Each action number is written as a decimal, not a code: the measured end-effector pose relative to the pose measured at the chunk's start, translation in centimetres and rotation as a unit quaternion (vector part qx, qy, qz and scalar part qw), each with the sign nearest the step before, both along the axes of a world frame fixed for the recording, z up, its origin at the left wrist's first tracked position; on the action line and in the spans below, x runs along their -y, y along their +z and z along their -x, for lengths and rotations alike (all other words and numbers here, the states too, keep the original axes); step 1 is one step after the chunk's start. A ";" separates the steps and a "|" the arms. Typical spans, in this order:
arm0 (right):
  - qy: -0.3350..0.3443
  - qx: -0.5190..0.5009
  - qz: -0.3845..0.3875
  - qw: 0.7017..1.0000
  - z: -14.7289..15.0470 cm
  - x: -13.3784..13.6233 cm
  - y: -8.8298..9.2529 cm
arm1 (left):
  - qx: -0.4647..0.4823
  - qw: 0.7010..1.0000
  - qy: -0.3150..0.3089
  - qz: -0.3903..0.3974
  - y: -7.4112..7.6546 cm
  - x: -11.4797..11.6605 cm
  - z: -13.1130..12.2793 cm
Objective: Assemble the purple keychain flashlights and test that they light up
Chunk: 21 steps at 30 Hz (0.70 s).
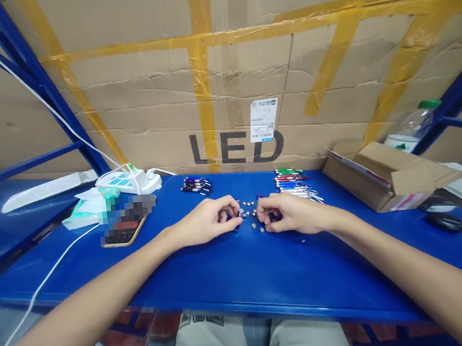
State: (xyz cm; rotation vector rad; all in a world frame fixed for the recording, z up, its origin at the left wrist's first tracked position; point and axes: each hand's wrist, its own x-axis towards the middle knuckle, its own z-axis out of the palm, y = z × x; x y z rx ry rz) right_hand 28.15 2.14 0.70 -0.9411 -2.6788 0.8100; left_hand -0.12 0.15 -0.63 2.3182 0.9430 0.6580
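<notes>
My left hand is closed on a small purple-blue penlight, mostly hidden by the fingers, its silvery end pointing right. Facing it, my right hand has its fingers curled in a pinch low over the table; what they hold, if anything, is hidden. Between the hands lie several small round silver button cells, some close to my right fingertips. Just behind the right fingers a purple clip shows. Beyond my left hand is a row of dark and purple penlights; beyond the right, green, red, blue and silver penlights.
On the blue table, a phone, a tissue pack and a power strip lie left. An open cardboard box, a black mouse and a plastic bottle are right. A big carton stands behind.
</notes>
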 end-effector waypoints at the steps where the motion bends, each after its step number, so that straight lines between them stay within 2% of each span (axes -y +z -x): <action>1: 0.002 0.000 0.004 1.000 0.0 0.0 0.1 | -0.001 1.000 0.001 -0.002 0.0 0.0 0.0; 5: 0.003 -0.009 -0.001 1.000 0.0 0.1 0.2 | -0.002 1.000 0.004 -0.006 0.0 -0.1 0.0; 13: -0.042 -0.059 -0.107 0.992 0.1 0.1 -0.1 | 0.021 1.000 0.004 0.000 0.0 0.0 -0.1; 21: -0.010 0.021 -0.057 0.998 0.0 0.5 0.1 | 0.050 0.998 0.003 0.028 -0.2 0.1 -0.3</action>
